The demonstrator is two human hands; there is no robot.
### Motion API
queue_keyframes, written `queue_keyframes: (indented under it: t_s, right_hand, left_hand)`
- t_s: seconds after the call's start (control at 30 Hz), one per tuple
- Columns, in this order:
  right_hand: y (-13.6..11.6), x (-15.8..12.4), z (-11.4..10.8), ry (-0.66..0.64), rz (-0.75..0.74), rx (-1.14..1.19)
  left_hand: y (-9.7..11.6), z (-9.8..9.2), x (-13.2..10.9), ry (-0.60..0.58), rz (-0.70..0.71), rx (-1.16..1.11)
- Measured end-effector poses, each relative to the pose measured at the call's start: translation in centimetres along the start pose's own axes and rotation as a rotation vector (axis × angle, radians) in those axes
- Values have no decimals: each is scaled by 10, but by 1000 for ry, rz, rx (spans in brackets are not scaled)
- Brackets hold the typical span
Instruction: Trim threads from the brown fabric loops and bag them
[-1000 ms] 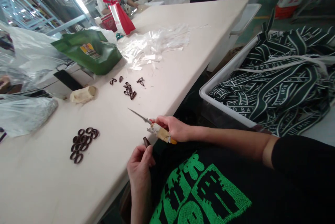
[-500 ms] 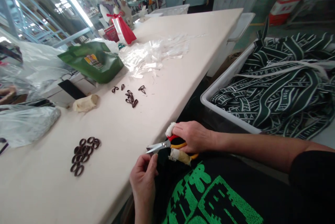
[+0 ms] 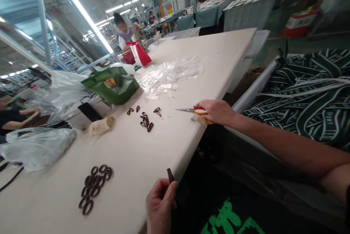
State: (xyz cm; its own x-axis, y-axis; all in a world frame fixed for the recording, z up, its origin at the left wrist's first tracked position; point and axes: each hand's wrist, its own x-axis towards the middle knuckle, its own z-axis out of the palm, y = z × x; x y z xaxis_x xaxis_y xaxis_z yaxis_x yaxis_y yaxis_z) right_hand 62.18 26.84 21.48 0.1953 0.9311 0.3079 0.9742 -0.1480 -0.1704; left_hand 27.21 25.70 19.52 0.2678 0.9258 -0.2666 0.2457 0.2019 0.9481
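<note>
My left hand is at the table's near edge, fingers pinched round a small dark brown loop that sticks up above them. My right hand reaches out over the table's right edge and grips small scissors with red and yellow handles, blades pointing left. A cluster of dark brown rings lies on the white table to the left of my left hand. A few folded dark loops lie further out, left of the scissors.
A green bag, a heap of clear plastic sleeves and a red gift bag lie further up the table. A white bin of green striped webbing stands to the right. Another person stands at the far end; someone's arm rests at left.
My right hand has carried the scissors away from my left hand, out to the right and further up the table. The left hand stays at the edge with the loop. The view has tilted up.
</note>
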Motion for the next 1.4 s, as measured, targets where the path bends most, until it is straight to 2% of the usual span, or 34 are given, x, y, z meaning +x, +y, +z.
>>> queue_keyframes:
  t_s: [0.1, 0.23, 0.33, 0.4, 0.47, 0.53, 0.57, 0.63, 0.7, 0.73, 0.8, 0.9, 1.03, 1.17, 1.3, 1.4]
  right_hand:
    - [33, 35, 0, -83, 122, -111]
    - [65, 65, 5, -189, 222, -164]
    - [79, 81, 7, -207, 232, -144]
    - [76, 89, 8, -179, 235, -133]
    - [56, 93, 11, -89, 208, -78]
    - [17, 91, 18, 22, 100, 117]
    - [-9, 89, 24, 47, -2, 290]
    - [-68, 81, 40, -12, -254, 594]
    - [-125, 76, 57, -92, -531, 763]
    - [-151, 75, 65, -116, -620, 811]
    - [-193, 78, 82, -163, -736, 869]
    - [-235, 96, 107, -213, -704, 907]
    - [-270, 118, 143, -240, -539, 975]
    - [-283, 119, 167, -291, -438, 992]
    - [-276, 117, 168, -323, -443, 1017]
    - [-270, 120, 159, -404, -363, 1096]
  left_hand:
    - [4, -13, 13, 46, 16, 34]
    - [10, -47, 34, 145, 27, 76]
    - [12, -74, 49, 184, 28, 45]
    - [13, -86, 59, 216, 37, 20]
    - [14, -92, 69, 224, 53, 4]
    - [16, -92, 80, 196, 73, -2]
    - [17, -90, 86, 174, 84, -5]
    - [20, -84, 99, 119, 100, -20]
    - [21, -79, 110, 65, 107, -45]
    - [21, -79, 116, 43, 108, -60]
    - [19, -82, 125, 16, 109, -83]
    - [10, -98, 140, 29, 117, -113]
    - [-8, -120, 157, 107, 119, -189]
    - [-24, -123, 167, 110, 121, -203]
    - [-27, -118, 173, 103, 121, -158]
    - [-24, -120, 176, 144, 126, -137]
